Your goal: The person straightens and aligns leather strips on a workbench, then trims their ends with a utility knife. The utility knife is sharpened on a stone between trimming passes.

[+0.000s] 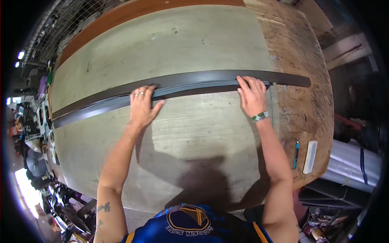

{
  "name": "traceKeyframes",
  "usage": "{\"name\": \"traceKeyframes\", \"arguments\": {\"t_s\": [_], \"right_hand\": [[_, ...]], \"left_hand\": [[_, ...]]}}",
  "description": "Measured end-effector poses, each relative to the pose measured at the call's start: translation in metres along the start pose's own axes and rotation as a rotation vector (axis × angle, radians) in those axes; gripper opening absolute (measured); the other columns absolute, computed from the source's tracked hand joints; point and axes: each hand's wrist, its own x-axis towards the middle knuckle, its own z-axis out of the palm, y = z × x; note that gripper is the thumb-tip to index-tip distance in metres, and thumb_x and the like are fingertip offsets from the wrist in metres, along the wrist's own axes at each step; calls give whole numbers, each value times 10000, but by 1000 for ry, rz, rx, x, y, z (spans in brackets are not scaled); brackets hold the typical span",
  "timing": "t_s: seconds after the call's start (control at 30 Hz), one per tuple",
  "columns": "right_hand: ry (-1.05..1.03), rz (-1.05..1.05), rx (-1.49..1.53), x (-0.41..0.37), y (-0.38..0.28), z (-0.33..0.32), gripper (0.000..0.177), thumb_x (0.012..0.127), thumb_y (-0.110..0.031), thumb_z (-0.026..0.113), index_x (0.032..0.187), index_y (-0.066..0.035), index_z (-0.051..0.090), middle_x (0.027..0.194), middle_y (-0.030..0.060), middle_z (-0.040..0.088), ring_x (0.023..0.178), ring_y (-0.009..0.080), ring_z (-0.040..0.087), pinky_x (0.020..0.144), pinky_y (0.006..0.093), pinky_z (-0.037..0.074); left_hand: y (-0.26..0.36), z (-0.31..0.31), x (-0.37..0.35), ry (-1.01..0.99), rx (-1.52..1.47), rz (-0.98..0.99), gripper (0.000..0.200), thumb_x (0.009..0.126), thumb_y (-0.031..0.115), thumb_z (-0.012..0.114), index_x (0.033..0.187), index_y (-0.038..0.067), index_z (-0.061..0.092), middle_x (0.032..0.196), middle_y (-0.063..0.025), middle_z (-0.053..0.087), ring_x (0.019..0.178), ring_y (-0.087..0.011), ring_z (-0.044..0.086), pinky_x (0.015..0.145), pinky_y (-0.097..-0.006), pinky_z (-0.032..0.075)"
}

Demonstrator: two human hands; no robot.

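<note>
A bundle of thin grey strips (194, 86) runs lengthwise across the worktable, lying along a long dark flat strip (202, 75). A second dark band (91, 116) shows along the near side of the bundle at the left. My left hand (142, 106), with a ring on one finger, is closed over the bundle left of the middle, its thumb on the near side. Close to the bundle's right end, my right hand (253, 97) curls over the strips, with fingertips reaching the far dark strip. The undersides of both grips are hidden.
A greenish cutting mat (194, 162) covers much of the worn wooden table (300, 105). At the right lie a teal-and-black pen-like tool (296, 155) and a pale narrow block (310, 157). Silvery rolls (352, 164) stand beyond the right edge; clutter fills the left.
</note>
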Motion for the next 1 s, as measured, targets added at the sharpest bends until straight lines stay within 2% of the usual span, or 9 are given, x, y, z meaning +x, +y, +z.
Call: {"name": "traceKeyframes", "arguments": {"t_s": [0.2,0.3,0.33,0.47,0.57,0.7,0.73,0.83,1.0], "right_hand": [[119,167,-69,-27,-1,6,644,965,-237,722,1547,-78,495,1592,208,473,1495,393,420,1236,539,304],[217,292,21,-35,31,-2,721,940,-278,758,1562,-55,471,1605,262,435,1501,426,396,1226,545,317],[200,371,29,-39,40,-5,729,962,-250,750,1581,-25,438,1595,263,457,1491,391,438,1224,496,351],[318,568,657,-44,61,-8,624,1063,-168,631,1611,-1,384,1600,185,489,1444,277,515,1216,389,376],[351,593,1032,-38,54,-9,571,1082,-127,588,1595,31,395,1609,213,467,1453,290,503,1219,379,369],[622,636,1359,-34,65,-9,669,1154,-441,401,1647,-1,299,1609,218,460,1511,297,425,1272,420,276],[543,659,1352,-34,65,-4,775,1127,-603,271,1671,-51,247,1638,205,428,1534,303,392,1289,452,233],[351,520,1266,-36,59,1,830,1104,-653,275,1666,-42,252,1659,204,393,1533,310,388,1287,458,242],[594,608,1448,-33,70,-14,814,1111,-632,289,1652,-24,296,1637,245,417,1556,332,347,1305,480,193]], "left_hand": [[124,42,61,-2,-156,68,603,918,397,761,1367,30,595,1237,-156,612,1154,-341,552,1003,-465,421],[158,53,78,8,-187,105,556,926,351,756,1341,12,613,1224,-157,622,1142,-338,564,978,-456,436],[165,57,83,22,-195,122,548,927,346,755,1338,10,616,1224,-158,622,1142,-339,565,975,-454,439],[189,69,100,9,-239,165,520,935,317,748,1332,7,622,1231,-168,629,1162,-349,570,969,-454,453],[207,77,107,-13,-275,180,499,944,290,739,1339,9,619,1246,-174,636,1179,-362,573,974,-461,459],[220,85,114,17,-307,224,465,954,247,723,1349,24,618,1217,-166,644,1156,-356,582,966,-466,462],[224,85,116,11,-319,231,458,955,237,721,1349,26,619,1210,-161,645,1150,-353,583,963,-465,463],[234,89,121,8,-354,288,432,956,204,711,1346,35,630,1196,-145,647,1135,-338,586,958,-458,466],[253,98,127,57,-419,314,390,953,157,697,1326,50,656,1157,-115,656,1101,-314,595,939,-441,477]]}}
